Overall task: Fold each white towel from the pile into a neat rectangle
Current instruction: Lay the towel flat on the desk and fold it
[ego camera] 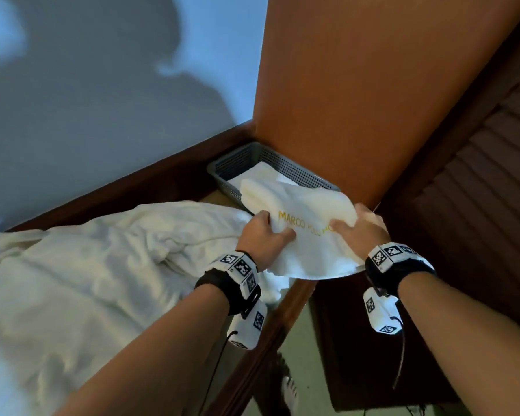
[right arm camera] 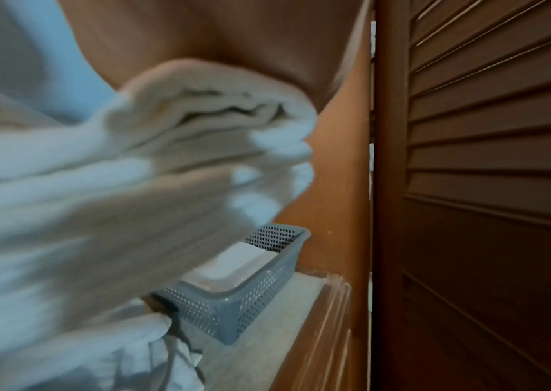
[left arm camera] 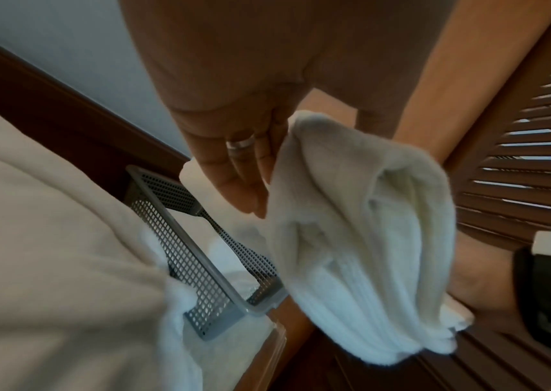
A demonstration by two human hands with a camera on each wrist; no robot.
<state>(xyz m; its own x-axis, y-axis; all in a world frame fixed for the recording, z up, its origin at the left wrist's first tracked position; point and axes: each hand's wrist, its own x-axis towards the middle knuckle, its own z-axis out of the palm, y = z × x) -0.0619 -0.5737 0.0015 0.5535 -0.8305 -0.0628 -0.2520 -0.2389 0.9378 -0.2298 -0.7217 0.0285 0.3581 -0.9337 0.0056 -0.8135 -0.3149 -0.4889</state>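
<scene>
A loose pile (ego camera: pixel 72 265) of white cloth lay at your left on the table (ego camera: pixel 285 310). Your left hand (ego camera: pixel 263 235) gripped the folded towel (ego camera: pixel 306 223) by its left side, thumb on top. Your right hand (ego camera: pixel 359 228) clutched its right side. You held it over the near end of the grey basket (ego camera: pixel 240 163), which held another towel.

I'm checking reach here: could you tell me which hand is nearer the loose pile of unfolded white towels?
Left. The left hand grips the folded white towel right beside the pile; the right hand grips its far side.
</scene>
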